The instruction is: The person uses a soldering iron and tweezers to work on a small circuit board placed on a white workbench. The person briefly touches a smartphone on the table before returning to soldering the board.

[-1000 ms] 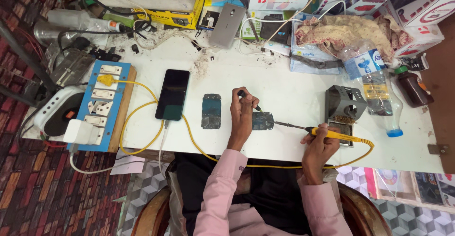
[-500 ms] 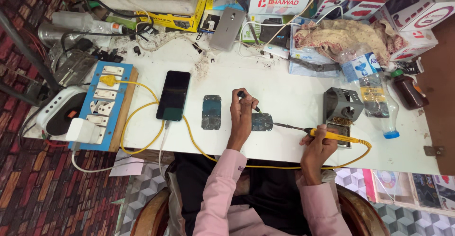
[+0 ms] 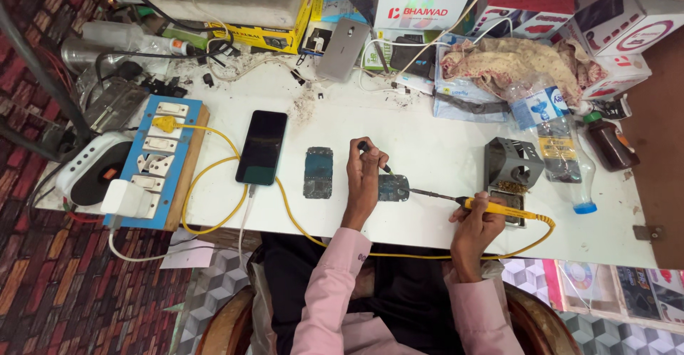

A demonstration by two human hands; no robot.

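My left hand (image 3: 363, 181) holds a thin black tool (image 3: 375, 157) whose tip rests on a small circuit board (image 3: 394, 188) lying on the white table (image 3: 427, 141). My right hand (image 3: 474, 221) grips a yellow-handled soldering iron (image 3: 491, 208); its metal tip reaches left to the same board. A second, larger circuit board (image 3: 318, 172) lies just left of my left hand. A black phone (image 3: 262, 147) lies further left, plugged into a white cable.
A grey soldering-iron stand (image 3: 511, 164) sits right of the board, with a clear plastic bottle (image 3: 563, 157) and a brown bottle (image 3: 611, 143) beyond. A blue switchboard (image 3: 153, 161) with a yellow cable is at the left. Boxes, a cloth (image 3: 516, 59) and a grey phone (image 3: 343, 39) crowd the back edge.
Both hands stay at the small board with the same tools. Only the view has shifted slightly.
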